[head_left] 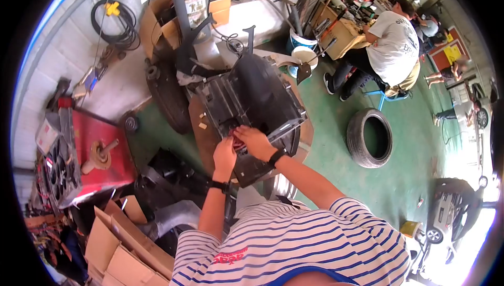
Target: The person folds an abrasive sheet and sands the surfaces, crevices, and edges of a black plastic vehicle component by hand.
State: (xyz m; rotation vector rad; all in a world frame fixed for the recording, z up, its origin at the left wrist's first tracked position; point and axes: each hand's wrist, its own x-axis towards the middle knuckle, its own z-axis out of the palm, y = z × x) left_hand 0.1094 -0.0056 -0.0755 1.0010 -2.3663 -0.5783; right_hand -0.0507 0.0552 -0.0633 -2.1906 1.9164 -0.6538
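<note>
At the far left, a red workshop machine [110, 155] stands on the floor with a shaft [100, 157] projecting from its top. An open cardboard carton [128, 246] sits in front of it. Farther back, a dark tyre [167, 97] stands tilted near the left edge of the round brown surface [197, 128], apparently leaning for support.

The black plastic housing [260, 94] rests on this surface. Its curved, domed section lies toward the far edge; its recessed section lies toward the near edge. This orientation appears to bring the recess within reach of both arms, while the surface carries the weight and leaves the hands free for detail work.

The left hand [226, 155] reaches in over the near left part of the housing, fingers bent. A small reddish component [239, 142] shows at the recess, between and beneath the fingers. The right hand [254, 141] comes across from the other side, fingers pointing down to the same spot. The two hands are close together there, presumably so that one can steady while the other manipulates. Whether either is closed on the component cannot be determined; the fingertips are hidden.

Right of the surface, a loose tyre [369, 138] lies on the green floor [328, 123]. Behind it, a co-worker [394, 47] sits on a blue stool [386, 96].
</note>
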